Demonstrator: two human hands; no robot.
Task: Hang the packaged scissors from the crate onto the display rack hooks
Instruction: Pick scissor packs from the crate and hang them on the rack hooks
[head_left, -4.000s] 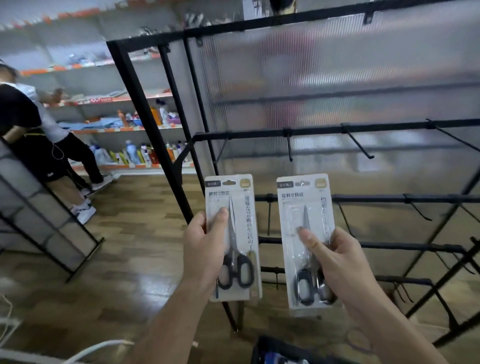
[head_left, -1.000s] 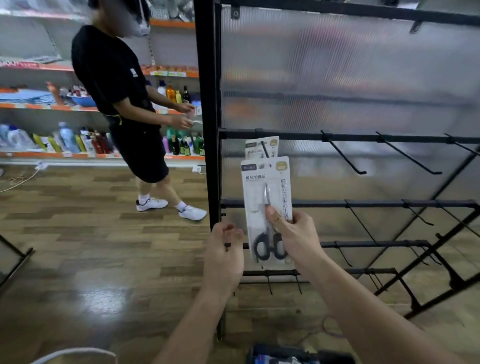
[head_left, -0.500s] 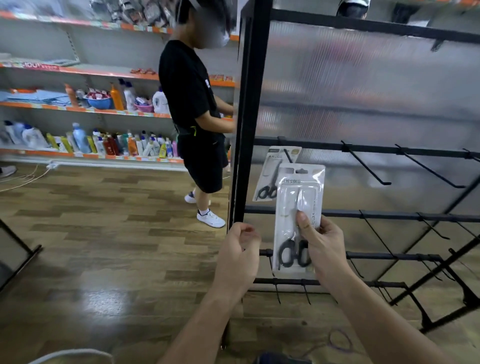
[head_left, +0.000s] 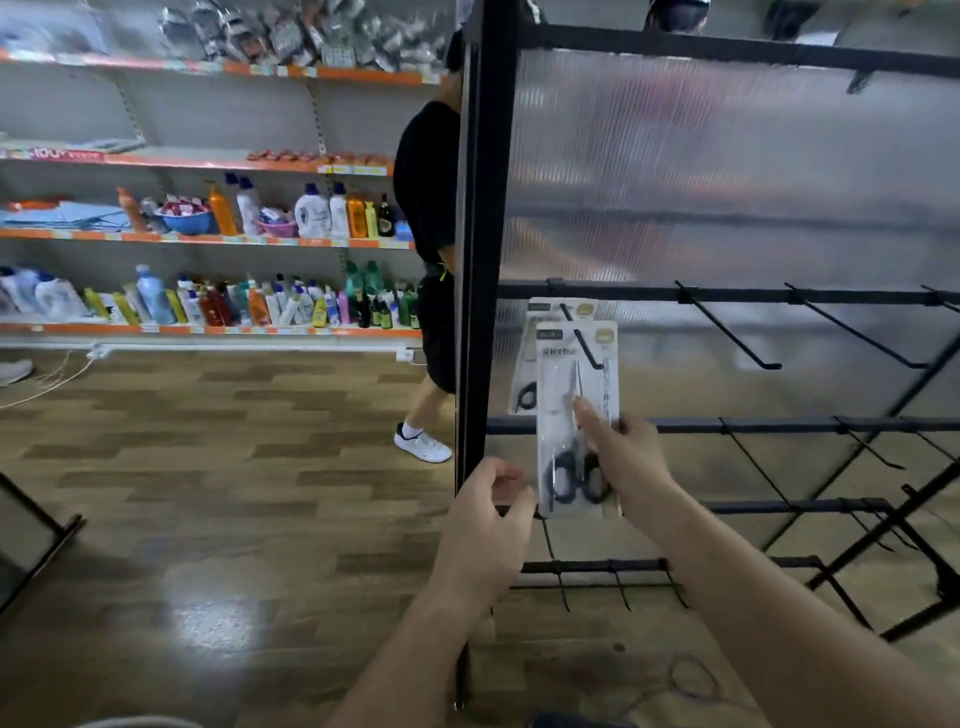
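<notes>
The pack has just slid onto the hook at the rack's left end, in front of another pack, the right hand pinching it and the left hand's fingers curled loose and empty, so this one is nearly hung.
</notes>
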